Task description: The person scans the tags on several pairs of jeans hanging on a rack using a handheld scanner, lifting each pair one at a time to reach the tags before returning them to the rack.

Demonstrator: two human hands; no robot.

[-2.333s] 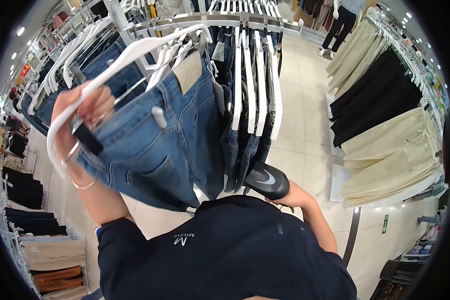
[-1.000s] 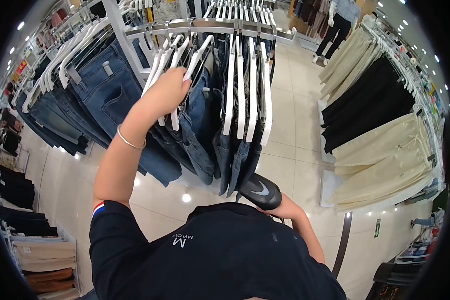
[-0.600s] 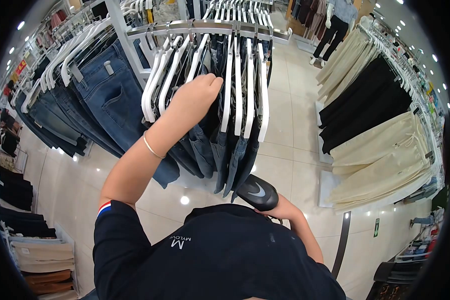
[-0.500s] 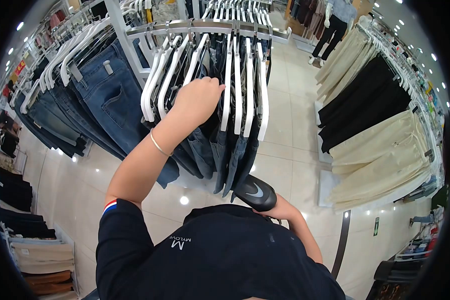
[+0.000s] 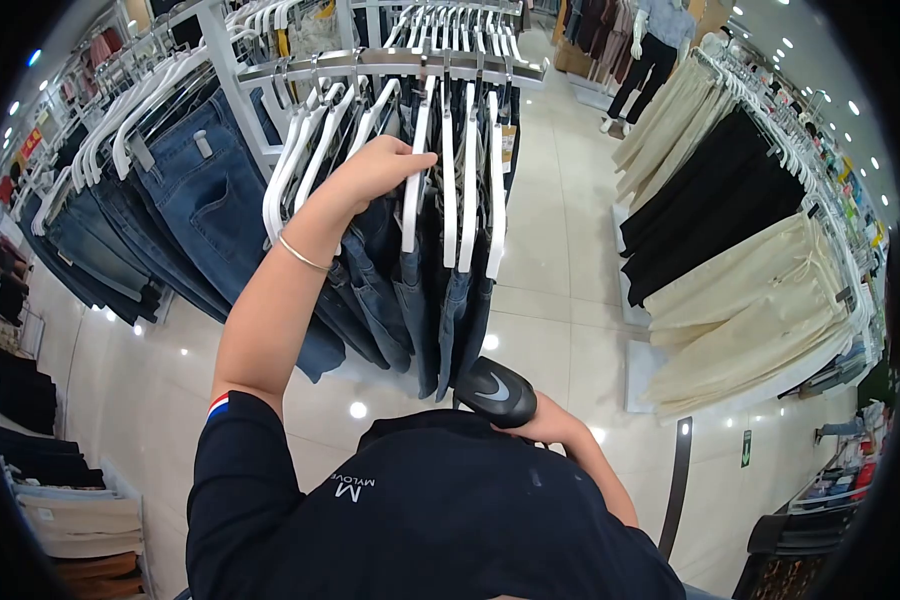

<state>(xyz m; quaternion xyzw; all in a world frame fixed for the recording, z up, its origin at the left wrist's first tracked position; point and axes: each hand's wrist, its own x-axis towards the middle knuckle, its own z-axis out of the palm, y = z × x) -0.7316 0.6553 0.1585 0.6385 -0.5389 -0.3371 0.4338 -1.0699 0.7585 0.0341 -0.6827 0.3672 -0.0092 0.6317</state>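
My left hand (image 5: pixel 378 170), a thin bangle at its wrist, reaches over a rack of jeans. Its fingers are closed at a white hanger (image 5: pixel 412 215), with the thumb crossing the hanger's upper part. Dark blue jeans (image 5: pixel 410 310) hang below on white hangers, side by side. More white hangers (image 5: pixel 450 200) stand to the right of the hand. My right hand (image 5: pixel 532 425) is low, close to my body, beside a black rounded thing with a grey swoosh (image 5: pixel 492 392). That thing partly covers the hand, so its grip is hidden.
A metal rail (image 5: pixel 390 62) carries the hangers. Blue jeans (image 5: pixel 210 190) hang on the left. To the right, a rack holds cream trousers (image 5: pixel 750 310) and black trousers (image 5: pixel 715 210). A mannequin (image 5: pixel 655 50) stands at the back. Folded trousers (image 5: pixel 80 520) lie at lower left.
My left hand has gone from a fist to thumb and fingers at the hanger. That hanger sits farther left of its neighbour. The view has shifted slightly; my right hand stays low.
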